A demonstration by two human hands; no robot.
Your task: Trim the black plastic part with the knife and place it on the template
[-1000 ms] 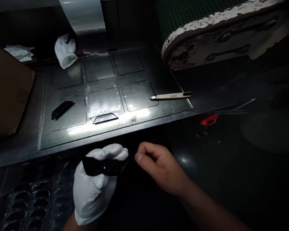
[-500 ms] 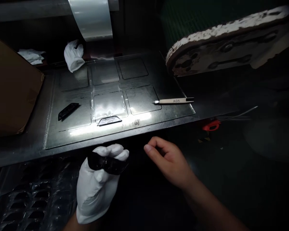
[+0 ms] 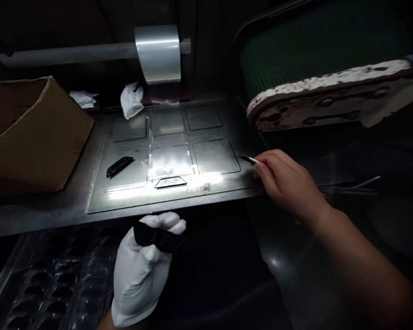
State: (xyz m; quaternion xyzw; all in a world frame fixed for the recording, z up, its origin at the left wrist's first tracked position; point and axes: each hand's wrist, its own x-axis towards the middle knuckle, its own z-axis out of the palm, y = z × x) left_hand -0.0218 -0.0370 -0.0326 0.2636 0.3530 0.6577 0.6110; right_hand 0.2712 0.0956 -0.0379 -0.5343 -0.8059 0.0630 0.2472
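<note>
My left hand (image 3: pixel 141 270), in a white glove, grips a small black glossy part (image 3: pixel 156 237) below the front edge of the metal work plate (image 3: pixel 99 183). My bare right hand (image 3: pixel 285 183) rests at the plate's right edge with its fingers closed around the white pen-shaped tool (image 3: pixel 249 160); only the tool's dark tip shows. On the plate lie another black part (image 3: pixel 119 166) at the left and a flat dark trapezoid piece (image 3: pixel 170 182) near the front, under a bright light patch.
A cardboard box (image 3: pixel 34 137) stands at the left. A roll of clear film (image 3: pixel 157 52) hangs on a bar at the back, with a crumpled white glove (image 3: pixel 131 101) beneath it. A worn conveyor frame (image 3: pixel 330 98) juts in at the right. A clear blister tray (image 3: pixel 48 284) sits lower left.
My right hand has moved up and right from beside the left hand to the plate's edge and closed on the pen-shaped tool. The view has tilted upward. The left hand keeps its part.
</note>
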